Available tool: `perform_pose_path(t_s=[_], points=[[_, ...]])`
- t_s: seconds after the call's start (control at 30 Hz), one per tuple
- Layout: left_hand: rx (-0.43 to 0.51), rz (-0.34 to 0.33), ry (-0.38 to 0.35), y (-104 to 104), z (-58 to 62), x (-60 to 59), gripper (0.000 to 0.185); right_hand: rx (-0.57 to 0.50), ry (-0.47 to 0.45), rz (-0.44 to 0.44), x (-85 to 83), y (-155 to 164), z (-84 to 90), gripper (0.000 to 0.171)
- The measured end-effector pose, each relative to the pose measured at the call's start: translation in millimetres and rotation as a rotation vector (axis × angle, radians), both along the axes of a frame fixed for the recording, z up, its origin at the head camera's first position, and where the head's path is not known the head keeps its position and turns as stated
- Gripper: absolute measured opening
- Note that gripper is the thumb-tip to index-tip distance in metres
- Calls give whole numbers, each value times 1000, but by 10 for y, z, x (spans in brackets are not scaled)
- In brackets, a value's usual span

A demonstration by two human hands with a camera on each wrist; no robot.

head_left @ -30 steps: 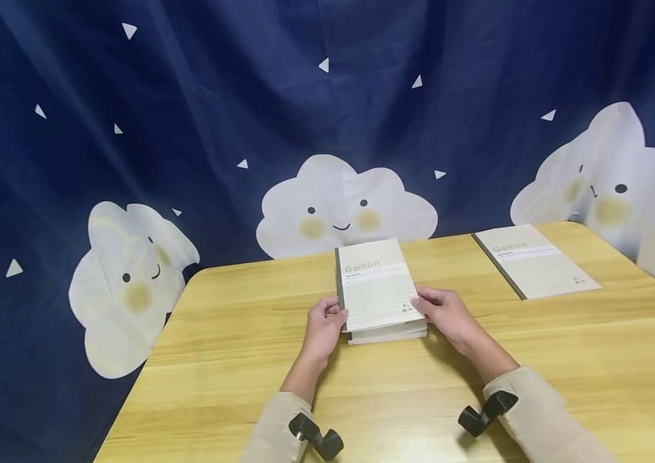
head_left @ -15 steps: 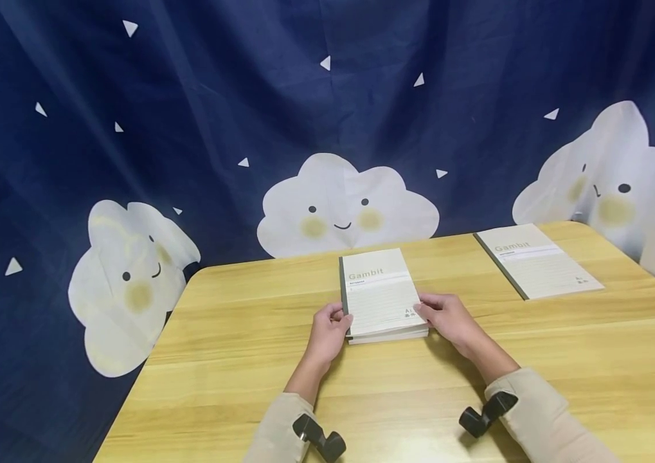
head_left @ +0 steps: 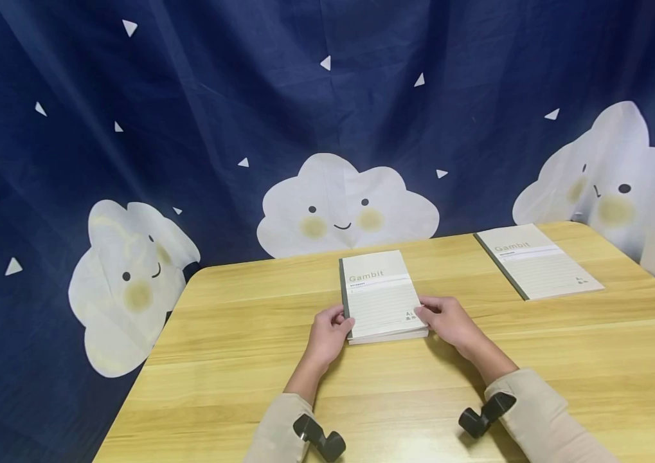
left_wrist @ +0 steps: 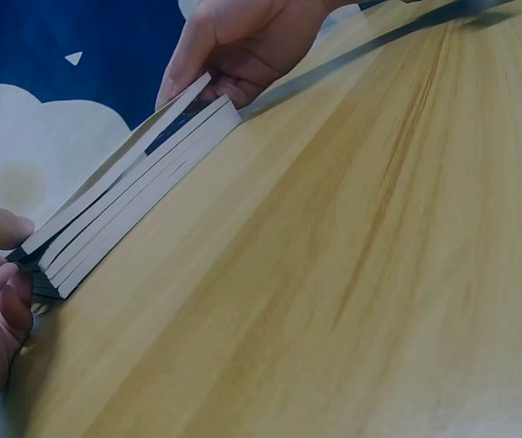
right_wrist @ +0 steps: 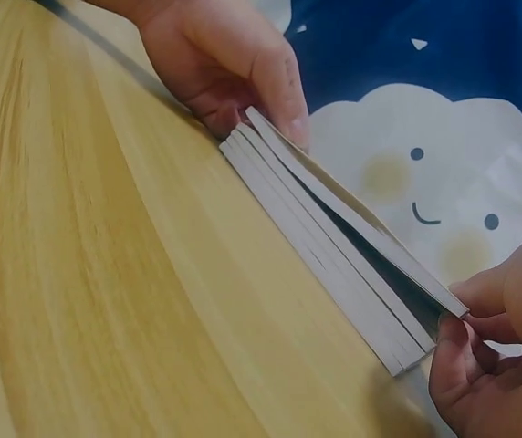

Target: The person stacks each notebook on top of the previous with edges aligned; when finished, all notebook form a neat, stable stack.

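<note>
My left hand (head_left: 327, 331) and right hand (head_left: 445, 321) pinch the top notebook (head_left: 382, 299), almost flat on the stack (left_wrist: 138, 205). One notebook (head_left: 535, 260) waits on the counter (head_left: 593, 360).

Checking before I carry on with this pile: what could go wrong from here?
1. The top beige notebook sits with a gap above the stack of beige notebooks; the left hand and right hand hold only its corners, so it may slip or land askew.
2. In the wrist views the stack's edges are stepped, so a push could fan them further.
3. A fingertip under the corner might get pinched.
</note>
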State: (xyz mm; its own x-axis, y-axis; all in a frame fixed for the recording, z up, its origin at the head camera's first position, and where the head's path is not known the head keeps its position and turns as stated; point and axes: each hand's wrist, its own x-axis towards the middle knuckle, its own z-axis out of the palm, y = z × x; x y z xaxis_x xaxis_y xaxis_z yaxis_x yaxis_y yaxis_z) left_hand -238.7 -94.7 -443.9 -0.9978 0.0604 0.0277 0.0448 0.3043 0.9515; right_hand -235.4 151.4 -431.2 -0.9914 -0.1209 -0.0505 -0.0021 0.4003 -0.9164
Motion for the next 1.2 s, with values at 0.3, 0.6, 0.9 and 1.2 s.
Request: perform_pose_path(t_s=[0.3, 0.6, 0.9, 1.2], points=[[-55, -14, 14, 19, -7, 3, 28, 59, 29, -15, 6, -7, -15, 44], [-81, -25, 10, 22, -5, 2, 36, 163, 72, -6, 8, -4, -23, 43], [-112, -34, 24, 18, 4, 4, 38, 216, 111, 5, 23, 1, 0, 39], [-130, -40, 30, 15, 6, 20, 38, 264, 139, -2, 26, 1, -6, 35]])
